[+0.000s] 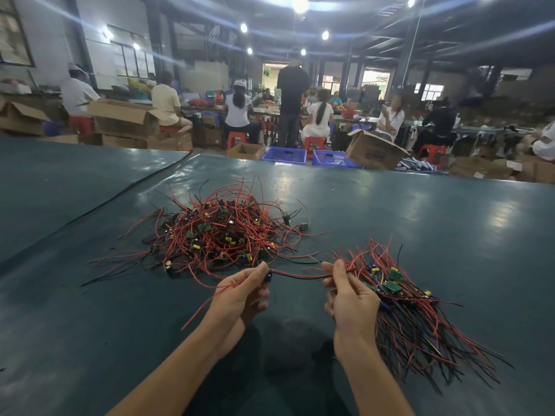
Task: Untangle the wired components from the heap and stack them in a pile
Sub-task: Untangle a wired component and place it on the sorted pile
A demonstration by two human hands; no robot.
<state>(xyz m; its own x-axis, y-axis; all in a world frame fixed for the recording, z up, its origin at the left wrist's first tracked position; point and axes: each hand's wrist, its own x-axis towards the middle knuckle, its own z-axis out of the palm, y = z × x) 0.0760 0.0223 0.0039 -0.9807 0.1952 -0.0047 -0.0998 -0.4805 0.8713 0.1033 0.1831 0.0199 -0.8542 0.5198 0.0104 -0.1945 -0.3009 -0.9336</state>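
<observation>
On the dark green bench (420,223), the left hand (240,295) and right hand (350,295) pinch one red-and-black wire (300,274) stretched between them. The tangled heap (219,232) lies just beyond; the sorted pile (414,313) lies right.

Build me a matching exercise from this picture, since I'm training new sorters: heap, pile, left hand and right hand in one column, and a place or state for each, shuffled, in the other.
Things:
1. heap
2. pile
3. left hand
4. right hand

States:
A. pinches a red-and-black wire
B. tangled, in the middle of the table
C. pinches a small blue part
D. wires lying roughly aligned, on the right

Pairs: 1-B, 2-D, 3-C, 4-A
</observation>
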